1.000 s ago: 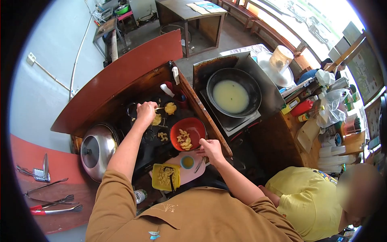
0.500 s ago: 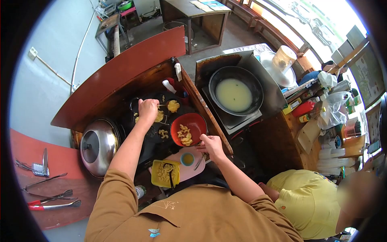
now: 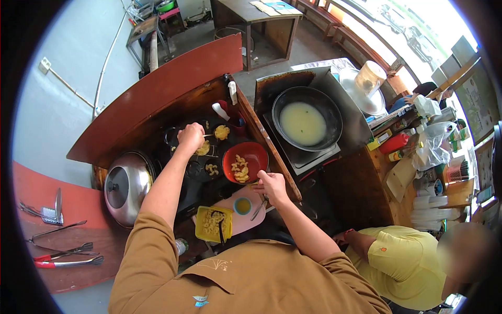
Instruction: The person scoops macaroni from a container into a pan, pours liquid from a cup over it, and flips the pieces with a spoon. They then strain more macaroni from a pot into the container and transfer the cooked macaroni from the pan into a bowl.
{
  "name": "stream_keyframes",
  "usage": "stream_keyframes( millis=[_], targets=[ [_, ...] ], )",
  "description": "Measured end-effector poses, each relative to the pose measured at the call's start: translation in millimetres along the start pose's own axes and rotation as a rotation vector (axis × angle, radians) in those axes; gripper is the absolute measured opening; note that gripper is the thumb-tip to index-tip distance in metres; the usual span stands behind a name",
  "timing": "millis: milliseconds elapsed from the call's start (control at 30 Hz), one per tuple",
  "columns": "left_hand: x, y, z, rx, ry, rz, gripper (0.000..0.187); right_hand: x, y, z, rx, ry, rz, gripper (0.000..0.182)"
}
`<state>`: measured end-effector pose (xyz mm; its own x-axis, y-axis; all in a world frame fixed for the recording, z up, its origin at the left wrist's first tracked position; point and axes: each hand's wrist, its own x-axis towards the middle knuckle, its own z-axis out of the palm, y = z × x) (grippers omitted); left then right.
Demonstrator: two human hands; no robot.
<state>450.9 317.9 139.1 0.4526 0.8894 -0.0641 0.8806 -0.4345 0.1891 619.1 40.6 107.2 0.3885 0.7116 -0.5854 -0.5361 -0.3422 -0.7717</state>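
Note:
My left hand [image 3: 191, 137] is closed on a thin skewer whose tip reaches a yellow cake [image 3: 221, 132] on the dark moulded griddle [image 3: 201, 170]. Another yellow cake [image 3: 203, 148] lies right under that hand. My right hand [image 3: 271, 186] holds the near rim of a red bowl [image 3: 256, 153] with pale food pieces in it. Just below the right hand lie a pink board [image 3: 250, 220], a small cup of yellow liquid [image 3: 242, 205] and a metal utensil [image 3: 259, 207]. A yellow tub [image 3: 214, 223] of food pieces with a dark utensil in it stands beside the board.
A big black wok [image 3: 305, 118] of pale liquid sits on a burner to the right. A steel lid [image 3: 124, 188] rests at the left, tongs [image 3: 65, 260] on the red counter. A person in a yellow shirt [image 3: 405, 261] stands close at lower right. Bottles and bags crowd the right shelf.
My left hand with the skewer has shifted slightly over the cakes. My right hand stays at the bowl's rim. The person in yellow has moved lower and to the right.

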Motion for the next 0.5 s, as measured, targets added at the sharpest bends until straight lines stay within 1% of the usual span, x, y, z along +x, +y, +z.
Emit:
stream_keyframes(
  millis=[33,67,133,267,333,367,467,500],
  targets=[
    [2.2,-0.5,-1.2,-0.021,-0.051,-0.057,0.019,1.2,-1.9,1.0,0.007,0.004,-0.002,0.026],
    [1.4,-2.4,-3.9,-0.021,-0.051,-0.058,0.019,0.6,-2.3,1.3,0.015,0.011,0.000,0.028],
    [-0.3,-5.1,-7.3,0.037,0.033,0.092,0.018,1.7,-1.1,0.7,0.013,0.011,0.009,0.028],
    [-2.2,-7.5,1.4,0.045,0.030,0.106,0.020,3.3,-4.2,1.4,0.010,0.001,0.002,0.029],
    [-0.7,-6.8,-2.1,-0.028,-0.056,0.001,0.020,3.0,-7.0,2.8,0.007,0.005,0.003,0.029],
    [-0.1,-6.0,-1.9,-0.057,-0.080,-0.015,0.019,2.5,-7.1,3.2,0.004,0.007,0.004,0.029],
    [0.1,-9.7,9.2,-0.093,-0.059,-0.048,0.018,5.2,-5.7,3.9,0.012,-0.007,0.005,0.029],
    [-0.9,-11.4,10.6,-0.120,-0.045,-0.060,0.017,5.7,-7.2,4.3,0.010,-0.020,0.010,0.025]
  ],
)
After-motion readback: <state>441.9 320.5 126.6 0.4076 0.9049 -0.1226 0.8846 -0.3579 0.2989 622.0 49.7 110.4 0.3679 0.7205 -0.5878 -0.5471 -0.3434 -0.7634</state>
